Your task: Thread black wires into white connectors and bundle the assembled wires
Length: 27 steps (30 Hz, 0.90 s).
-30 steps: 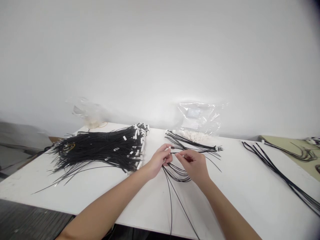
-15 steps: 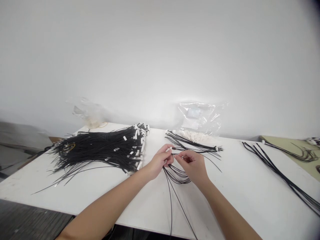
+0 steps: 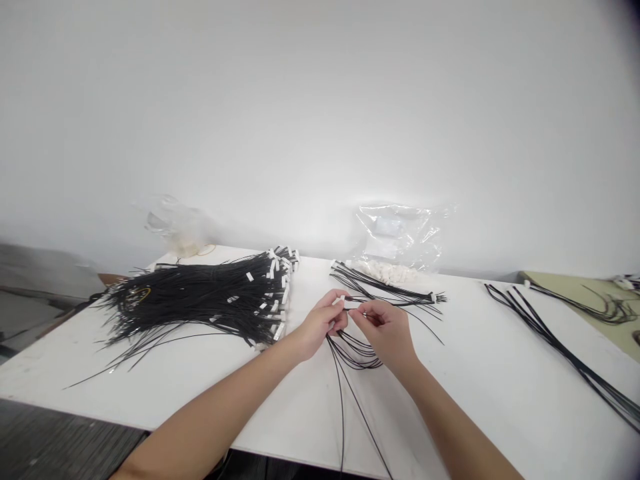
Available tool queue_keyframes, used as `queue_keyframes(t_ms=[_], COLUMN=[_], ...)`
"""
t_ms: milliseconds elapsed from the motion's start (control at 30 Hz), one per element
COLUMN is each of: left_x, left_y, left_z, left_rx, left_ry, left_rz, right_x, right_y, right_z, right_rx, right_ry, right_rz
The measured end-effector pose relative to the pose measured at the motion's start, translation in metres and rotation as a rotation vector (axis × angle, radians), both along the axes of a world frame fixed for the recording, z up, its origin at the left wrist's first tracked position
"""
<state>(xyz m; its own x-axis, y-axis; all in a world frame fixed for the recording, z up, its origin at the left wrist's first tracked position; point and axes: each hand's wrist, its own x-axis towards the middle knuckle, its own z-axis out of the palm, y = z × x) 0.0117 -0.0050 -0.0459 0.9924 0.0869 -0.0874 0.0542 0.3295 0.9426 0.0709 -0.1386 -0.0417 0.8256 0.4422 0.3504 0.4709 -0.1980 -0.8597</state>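
Head view: above a smooth white tabletop, the left hand has its grip closed on a small, blocky white connector, thin black wires looping below. Just beside it, the right hand pinches a slender black strand near the connector, thumb and finger together. Behind, a crinkled, clear plastic bag shows a pale label too blurred to read, small white pieces gathered at its base. Leftward lies a dense cable heap.
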Motion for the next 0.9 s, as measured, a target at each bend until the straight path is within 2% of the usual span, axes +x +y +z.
queue_keyframes(t_ms=[367,567,667,800,900], left_x=[0.0007,0.0007,0.001,0.0017,0.0033], left_y=[-0.0006,-0.0011,0.0001,0.0028,0.006], left_z=[-0.0034,-0.0032,-0.0023,-0.0004,0.0014], left_rx=[-0.018,-0.041,-0.044,-0.085,-0.182], left_ry=[-0.01,-0.002,0.027,0.031,0.007], left_rz=[0.006,0.016,0.023,0.039,0.067], right_x=[0.001,0.0001,0.0004,0.0018,0.0025], right_y=[-0.0007,-0.0031,-0.0025,-0.0014,-0.0016], right_z=[-0.0006,0.0029,0.0015,-0.0029,-0.0039], right_rx=[-0.015,-0.045,-0.038,-0.042,-0.063], right_ry=[-0.056,-0.111,-0.141,-0.26,-0.371], right_rz=[0.013,0.068,0.043,0.014,-0.021])
